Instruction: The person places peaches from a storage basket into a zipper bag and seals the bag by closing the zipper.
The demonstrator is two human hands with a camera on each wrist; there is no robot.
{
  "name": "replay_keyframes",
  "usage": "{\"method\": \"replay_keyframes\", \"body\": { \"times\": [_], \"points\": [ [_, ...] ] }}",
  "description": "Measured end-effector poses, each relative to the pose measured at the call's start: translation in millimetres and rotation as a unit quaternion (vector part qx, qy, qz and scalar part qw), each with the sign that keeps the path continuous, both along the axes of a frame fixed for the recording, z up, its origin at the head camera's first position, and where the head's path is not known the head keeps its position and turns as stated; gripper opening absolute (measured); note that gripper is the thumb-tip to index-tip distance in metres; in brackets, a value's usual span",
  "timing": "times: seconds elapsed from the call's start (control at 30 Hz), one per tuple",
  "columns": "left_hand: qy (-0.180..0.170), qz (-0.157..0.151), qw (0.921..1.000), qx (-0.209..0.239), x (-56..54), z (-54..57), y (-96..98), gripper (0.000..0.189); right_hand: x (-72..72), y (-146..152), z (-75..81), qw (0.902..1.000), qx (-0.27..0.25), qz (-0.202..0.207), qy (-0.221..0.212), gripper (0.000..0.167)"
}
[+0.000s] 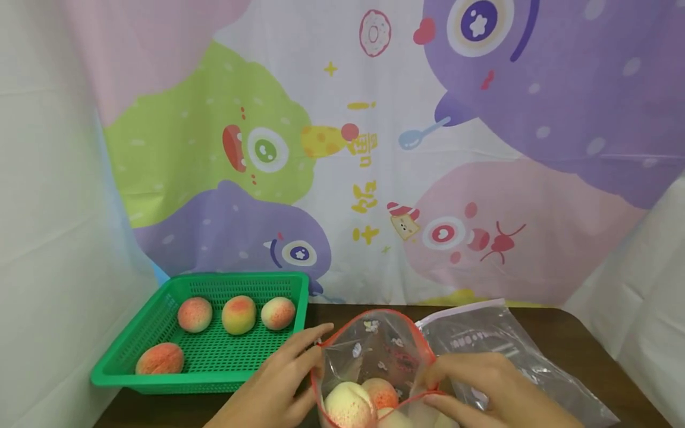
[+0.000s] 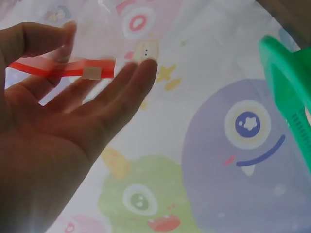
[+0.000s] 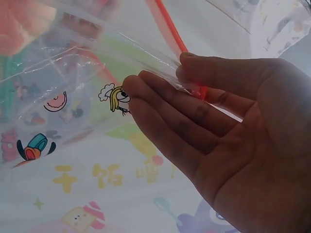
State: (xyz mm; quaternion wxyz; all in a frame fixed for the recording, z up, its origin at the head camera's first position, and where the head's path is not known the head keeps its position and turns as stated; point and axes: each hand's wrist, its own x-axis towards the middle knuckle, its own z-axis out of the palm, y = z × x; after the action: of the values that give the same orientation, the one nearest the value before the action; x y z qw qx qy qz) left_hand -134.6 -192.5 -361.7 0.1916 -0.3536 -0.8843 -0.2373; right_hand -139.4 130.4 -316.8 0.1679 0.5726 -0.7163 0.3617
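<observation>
Left fingers (image 1: 304,341) and right fingers (image 1: 462,365) pinched on a glossy, red-edged plastic bag (image 1: 374,339) of round, speckled peaches (image 1: 349,405)

Free room in upper bag (image 1: 369,348), peaches (image 1: 350,405) below.

Clear plastic zip bag (image 1: 381,351), red-edged, cartoon prints on the film, mouth spread wide and facing up, bottom centre of head view, base cut off. Inside: pale yellow peach (image 1: 349,405) with red speckles, orange-red peach (image 1: 382,392) beside it, another pale peach (image 1: 395,419) in front, mostly hidden.
</observation>
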Motion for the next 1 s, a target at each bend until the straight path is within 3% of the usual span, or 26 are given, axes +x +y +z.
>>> {"method": "replay_keyframes", "body": {
  "times": [0.13, 0.37, 0.47, 0.53, 0.63, 0.73, 0.87, 0.93, 1.0],
  "points": [
    [0.019, -0.006, 0.9996, 0.018, 4.1, 4.8, -4.4, 0.025, -0.8, 2.3, 1.7, 0.9995, -0.001, -0.028, 0.016, 0.035],
    [0.136, -0.003, 0.9899, 0.041, 8.0, 13.8, -11.6, 0.011, -1.3, 7.7, 5.9, 0.9961, 0.028, -0.083, -0.013, 0.027],
    [0.171, 0.007, 0.9842, 0.046, 10.3, 17.9, -14.3, 0.022, -5.4, 8.2, 3.8, 0.9948, 0.031, -0.097, -0.006, 0.027],
    [0.176, 0.011, 0.9827, 0.055, 12.2, 20.5, -16.2, 0.025, -10.1, 8.5, 0.7, 0.9948, 0.024, -0.099, 0.005, 0.028],
    [0.163, 0.017, 0.9844, 0.065, 15.3, 25.1, -18.5, 0.010, -17.6, 10.3, -4.2, 0.9934, 0.009, -0.113, 0.020, 0.031],
    [0.138, 0.023, 0.9870, 0.080, 17.4, 30.1, -21.3, 0.019, -24.2, 12.7, -6.5, 0.9888, -0.005, -0.145, 0.034, 0.037],
    [0.120, 0.032, 0.9874, 0.097, 16.9, 33.2, -24.7, 0.057, -29.8, 17.1, -5.7, 0.9774, -0.006, -0.208, 0.035, 0.051],
    [0.122, 0.033, 0.9866, 0.103, 15.3, 32.3, -25.6, 0.059, -32.3, 18.9, -5.1, 0.9716, 0.004, -0.234, 0.031, 0.051],
    [0.118, 0.035, 0.9865, 0.108, 13.6, 30.4, -26.2, 0.047, -35.9, 20.3, -5.6, 0.9684, 0.014, -0.248, 0.025, 0.046]
  ]
}}
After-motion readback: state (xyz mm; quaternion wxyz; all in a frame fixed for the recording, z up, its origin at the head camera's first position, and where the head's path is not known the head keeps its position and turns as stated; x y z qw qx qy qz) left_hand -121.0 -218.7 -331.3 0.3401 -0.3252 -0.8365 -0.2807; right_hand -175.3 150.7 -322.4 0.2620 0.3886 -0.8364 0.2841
